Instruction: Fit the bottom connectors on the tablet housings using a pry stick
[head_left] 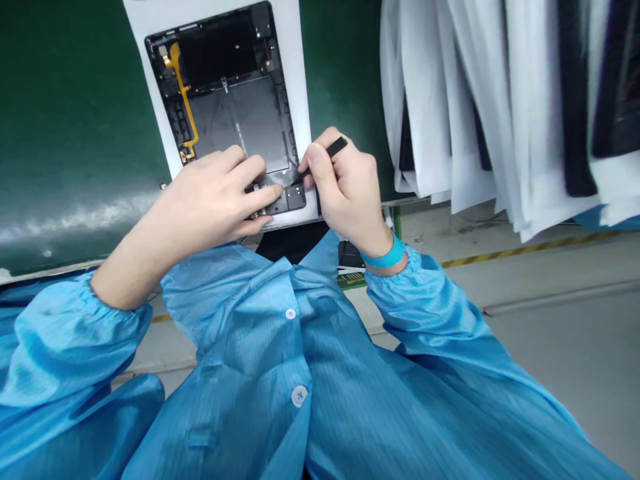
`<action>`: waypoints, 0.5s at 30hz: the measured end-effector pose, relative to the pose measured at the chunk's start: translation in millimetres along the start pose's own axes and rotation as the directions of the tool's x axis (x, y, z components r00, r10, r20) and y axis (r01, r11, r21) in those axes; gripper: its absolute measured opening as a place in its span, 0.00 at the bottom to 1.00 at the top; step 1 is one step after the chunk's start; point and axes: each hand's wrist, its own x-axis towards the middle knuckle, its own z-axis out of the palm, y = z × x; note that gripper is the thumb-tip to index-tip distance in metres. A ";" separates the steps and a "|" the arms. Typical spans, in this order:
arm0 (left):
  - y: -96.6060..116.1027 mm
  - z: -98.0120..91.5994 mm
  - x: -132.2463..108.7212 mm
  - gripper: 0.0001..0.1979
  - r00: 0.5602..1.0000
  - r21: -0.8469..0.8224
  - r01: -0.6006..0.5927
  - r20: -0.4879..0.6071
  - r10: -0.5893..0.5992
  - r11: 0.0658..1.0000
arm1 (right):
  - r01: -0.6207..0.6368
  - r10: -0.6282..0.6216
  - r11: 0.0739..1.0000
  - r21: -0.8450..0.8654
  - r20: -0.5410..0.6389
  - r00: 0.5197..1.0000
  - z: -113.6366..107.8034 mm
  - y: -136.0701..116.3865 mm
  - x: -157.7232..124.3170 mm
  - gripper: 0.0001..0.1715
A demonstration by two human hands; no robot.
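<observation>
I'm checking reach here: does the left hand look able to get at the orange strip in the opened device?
Probably yes: the orange strip lies close to the left hand, and nothing visible covers most of it.

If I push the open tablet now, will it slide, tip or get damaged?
Tipping looks unlikely: the tablet lies flat on a white sheet. It might slide, though the left hand at its near end would probably resist. Damage seems possible: its insides are exposed, and the thin orange strip could crease if caught.
</observation>
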 end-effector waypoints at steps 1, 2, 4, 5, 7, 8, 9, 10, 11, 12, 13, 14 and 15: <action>-1.0 0.5 0.6 0.19 1.000 -0.023 0.009 -0.006 -0.009 1.000 | -0.008 0.008 1.000 -0.003 0.004 1.000 0.4 -0.4 0.0 0.28; -1.9 0.4 1.7 0.19 1.000 -0.034 0.015 -0.003 -0.015 0.999 | -0.012 0.012 1.000 -0.013 0.008 1.000 0.6 -0.9 0.1 0.26; -2.7 -1.4 5.6 0.19 0.999 0.001 0.000 0.032 0.000 1.000 | -0.001 0.002 0.999 -0.046 0.014 1.000 0.4 -1.8 0.4 0.25; -2.5 -3.0 8.2 0.19 0.998 0.048 -0.027 0.063 0.024 0.999 | 0.010 -0.009 0.998 -0.063 0.017 1.000 0.1 -2.2 0.6 0.24; -1.6 -7.4 12.7 0.20 0.989 0.151 -0.091 0.132 0.072 0.984 | 0.032 -0.030 0.996 -0.081 0.020 0.999 -0.4 -2.7 1.0 0.24; -1.3 -9.9 13.7 0.21 0.983 0.184 -0.124 0.157 0.095 0.975 | 0.040 -0.039 0.996 -0.079 0.019 0.999 -0.5 -2.6 1.2 0.25; -1.5 -12.6 13.0 0.22 0.982 0.200 -0.137 0.159 0.106 0.970 | 0.044 -0.043 0.997 -0.066 0.016 0.999 -0.4 -2.0 1.3 0.25; -2.4 -15.4 10.4 0.22 0.987 0.195 -0.121 0.124 0.098 0.973 | 0.041 -0.041 0.998 -0.040 0.003 0.999 -0.2 -1.0 1.5 0.26; -4.2 -18.3 5.5 0.22 0.997 0.169 -0.073 0.048 0.066 0.983 | 0.034 -0.034 0.999 0.004 -0.021 0.999 0.2 0.4 1.6 0.27; -6.8 -21.3 -1.2 0.22 0.998 0.113 0.001 -0.064 0.006 0.994 | 0.025 -0.022 0.998 0.065 -0.056 0.998 0.5 1.8 1.8 0.28; -10.1 -24.6 -9.4 0.23 0.977 0.010 0.095 -0.194 -0.092 0.995 | 0.019 -0.005 0.990 0.143 -0.100 0.995 0.8 3.0 2.0 0.29; -13.4 -27.9 -18.3 0.23 0.920 -0.155 0.195 -0.313 -0.235 0.969 | 0.019 0.017 0.972 0.235 -0.147 0.989 0.9 3.3 2.1 0.30; -16.3 -31.4 -27.1 0.22 0.834 -0.369 0.268 -0.375 -0.406 0.890 | 0.017 0.049 0.940 0.340 -0.186 0.981 0.8 2.5 2.0 0.31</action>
